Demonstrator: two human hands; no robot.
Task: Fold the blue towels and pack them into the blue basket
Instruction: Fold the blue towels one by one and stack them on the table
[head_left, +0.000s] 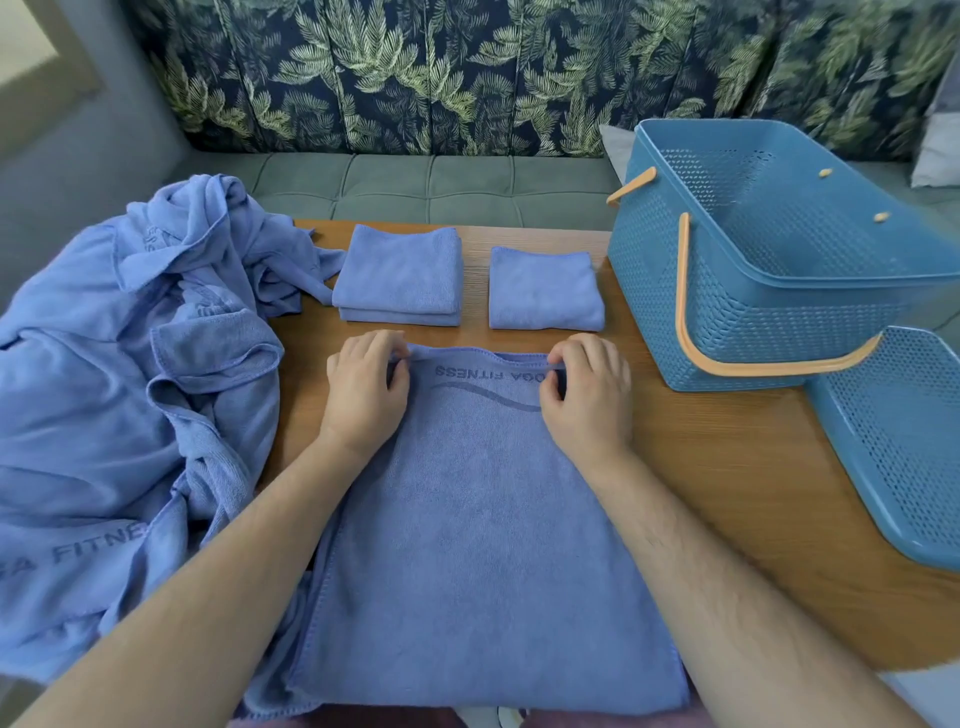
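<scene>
Our left grip (366, 392) and right grip (587, 392) pinch the towel (467, 519) by its far corners to fold it squarely.

A wooden tabletop (701, 467) stands before a green tufted sofa seat (431, 187) with a palm-leaf backrest (415, 78); far right, perhaps a pale cushion (940, 150).

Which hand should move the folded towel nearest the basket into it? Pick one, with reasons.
Right. The right hand sits nearest that folded towel, and the blue basket stands on its side. The left hand would have to cross over. Both now pinch the spread towel.
</scene>
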